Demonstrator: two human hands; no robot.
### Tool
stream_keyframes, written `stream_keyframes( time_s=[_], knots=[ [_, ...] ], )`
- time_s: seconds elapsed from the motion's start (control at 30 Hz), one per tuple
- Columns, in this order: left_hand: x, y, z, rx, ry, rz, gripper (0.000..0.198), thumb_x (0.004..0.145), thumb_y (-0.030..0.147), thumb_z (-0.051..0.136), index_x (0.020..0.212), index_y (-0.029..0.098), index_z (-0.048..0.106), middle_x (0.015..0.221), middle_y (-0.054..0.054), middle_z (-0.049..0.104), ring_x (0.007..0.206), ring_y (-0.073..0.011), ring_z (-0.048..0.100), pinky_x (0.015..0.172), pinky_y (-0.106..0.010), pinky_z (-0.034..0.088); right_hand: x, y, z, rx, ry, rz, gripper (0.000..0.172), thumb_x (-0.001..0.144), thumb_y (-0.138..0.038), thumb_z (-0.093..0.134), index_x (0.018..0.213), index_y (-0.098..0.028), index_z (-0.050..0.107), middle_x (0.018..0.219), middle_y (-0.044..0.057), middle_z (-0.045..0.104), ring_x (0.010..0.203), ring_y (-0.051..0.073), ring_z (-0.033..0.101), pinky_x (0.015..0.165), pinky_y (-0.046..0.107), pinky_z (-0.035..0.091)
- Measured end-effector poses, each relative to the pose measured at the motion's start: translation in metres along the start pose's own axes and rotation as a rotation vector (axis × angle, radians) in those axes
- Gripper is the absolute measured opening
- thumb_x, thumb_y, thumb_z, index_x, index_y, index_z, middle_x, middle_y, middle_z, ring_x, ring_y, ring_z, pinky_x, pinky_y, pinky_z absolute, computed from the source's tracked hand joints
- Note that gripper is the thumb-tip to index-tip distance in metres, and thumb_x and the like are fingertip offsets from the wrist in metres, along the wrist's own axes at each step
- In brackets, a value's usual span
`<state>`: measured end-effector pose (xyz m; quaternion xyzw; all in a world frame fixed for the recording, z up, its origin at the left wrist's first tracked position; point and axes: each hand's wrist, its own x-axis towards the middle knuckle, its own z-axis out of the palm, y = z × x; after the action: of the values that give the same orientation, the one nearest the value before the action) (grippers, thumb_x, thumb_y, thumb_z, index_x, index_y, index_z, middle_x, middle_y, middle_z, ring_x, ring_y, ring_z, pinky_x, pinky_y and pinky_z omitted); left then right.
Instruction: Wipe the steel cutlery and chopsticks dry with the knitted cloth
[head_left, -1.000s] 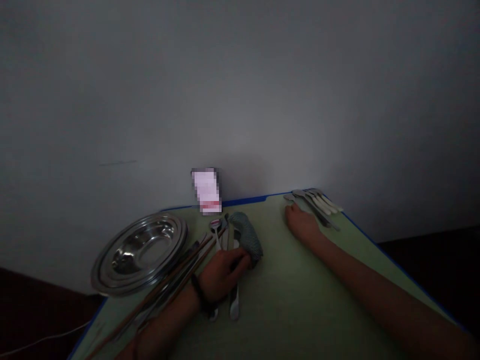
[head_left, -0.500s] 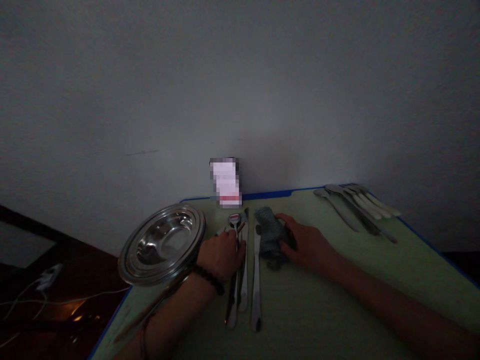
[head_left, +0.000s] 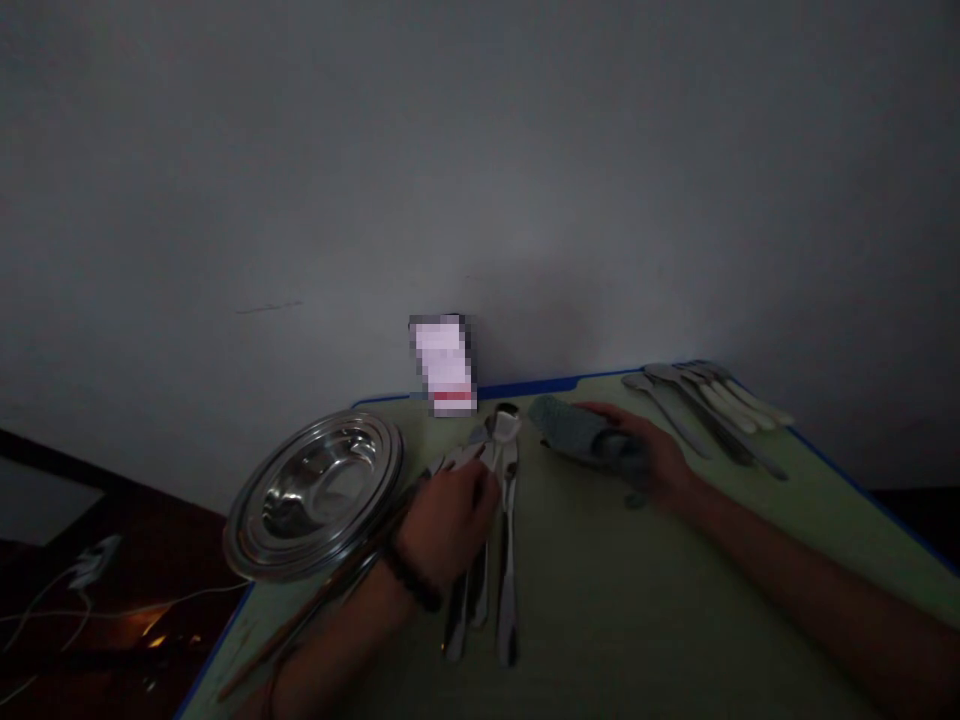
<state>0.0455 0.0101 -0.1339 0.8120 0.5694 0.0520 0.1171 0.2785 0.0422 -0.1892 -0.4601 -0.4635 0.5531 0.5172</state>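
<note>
My left hand (head_left: 448, 515) is closed over the cutlery in the middle of the table. Its fingers pinch a metal spoon (head_left: 507, 426), whose bowl points away from me. Under and beside that hand lie several metal utensils, among them one with a long flat handle (head_left: 508, 600); the hand covers parts of them. To the right, my right hand (head_left: 660, 455) is wrapped around a grey-green cloth (head_left: 574, 428), bunched up and slightly blurred, just above the tabletop.
Shiny metal dishes (head_left: 315, 500) are stacked at the table's left edge. Long thin brown sticks (head_left: 292, 632) lie before them. A lit phone (head_left: 446, 365) leans on the wall. Spoons and pale-handled cutlery (head_left: 712, 405) lie at the back right. A power strip (head_left: 96, 560) is beyond the left edge.
The spoon's bowl has shifted right with my left hand. My right hand has moved right and lifted the cloth, turning it away from the utensils.
</note>
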Motion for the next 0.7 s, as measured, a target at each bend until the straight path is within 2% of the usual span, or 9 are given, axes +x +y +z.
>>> stream_keyframes(
  time_s=[0.1, 0.23, 0.37, 0.53, 0.6, 0.7],
  knots=[
    [-0.01, 0.015, 0.014, -0.297, -0.051, 0.149, 0.038, 0.094, 0.035, 0.027, 0.072, 0.018, 0.054, 0.064, -0.002, 0.064, 0.057, -0.0143, 0.06, 0.054, -0.024, 0.041, 0.002, -0.005, -0.009, 0.151, 0.045, 0.107, 0.047, 0.076, -0.036, 0.029, 0.111, -0.02, 0.055, 0.1, 0.011, 0.065, 0.078, 0.022, 0.062, 0.061, 0.035, 0.049],
    [-0.016, 0.022, 0.028, -0.421, -0.084, 0.171, 0.038, 0.096, 0.033, 0.026, 0.074, 0.019, 0.054, 0.067, 0.0, 0.068, 0.061, -0.0142, 0.062, 0.06, -0.024, 0.044, 0.002, -0.009, -0.008, 0.092, -0.029, 0.14, 0.05, 0.08, -0.033, 0.022, 0.115, -0.019, 0.054, 0.101, 0.013, 0.065, 0.082, 0.023, 0.064, 0.066, 0.038, 0.05],
    [-0.012, 0.013, 0.025, -0.324, -0.072, 0.14, 0.036, 0.094, 0.032, 0.028, 0.072, 0.019, 0.053, 0.061, -0.001, 0.065, 0.058, -0.0155, 0.062, 0.058, -0.025, 0.043, 0.003, -0.01, -0.005, 0.041, -0.118, 0.146, 0.051, 0.08, -0.032, 0.02, 0.117, -0.018, 0.053, 0.098, 0.012, 0.066, 0.079, 0.022, 0.065, 0.066, 0.037, 0.051],
    [-0.007, 0.005, 0.013, -0.19, -0.044, 0.085, 0.034, 0.093, 0.032, 0.031, 0.07, 0.019, 0.052, 0.054, -0.001, 0.059, 0.052, -0.0167, 0.059, 0.051, -0.025, 0.039, 0.003, -0.015, -0.003, 0.061, -0.115, 0.173, 0.05, 0.08, -0.028, 0.02, 0.114, -0.016, 0.054, 0.091, 0.013, 0.067, 0.07, 0.022, 0.063, 0.058, 0.036, 0.049],
    [-0.006, 0.004, 0.012, -0.298, -0.034, 0.081, 0.035, 0.093, 0.033, 0.03, 0.068, 0.019, 0.05, 0.054, 0.0, 0.059, 0.051, -0.0153, 0.058, 0.05, -0.024, 0.04, 0.002, -0.014, -0.003, 0.033, -0.096, 0.176, 0.048, 0.081, -0.029, 0.018, 0.107, -0.017, 0.057, 0.089, 0.012, 0.066, 0.071, 0.022, 0.063, 0.06, 0.037, 0.05],
    [-0.003, 0.004, 0.018, -0.591, -0.029, 0.086, 0.034, 0.093, 0.036, 0.03, 0.07, 0.019, 0.047, 0.054, 0.002, 0.058, 0.049, -0.0127, 0.057, 0.051, -0.022, 0.042, 0.0, -0.008, -0.003, -0.001, -0.06, 0.145, 0.044, 0.082, -0.03, 0.018, 0.092, -0.02, 0.059, 0.086, 0.011, 0.065, 0.071, 0.021, 0.062, 0.066, 0.039, 0.05]
  ],
)
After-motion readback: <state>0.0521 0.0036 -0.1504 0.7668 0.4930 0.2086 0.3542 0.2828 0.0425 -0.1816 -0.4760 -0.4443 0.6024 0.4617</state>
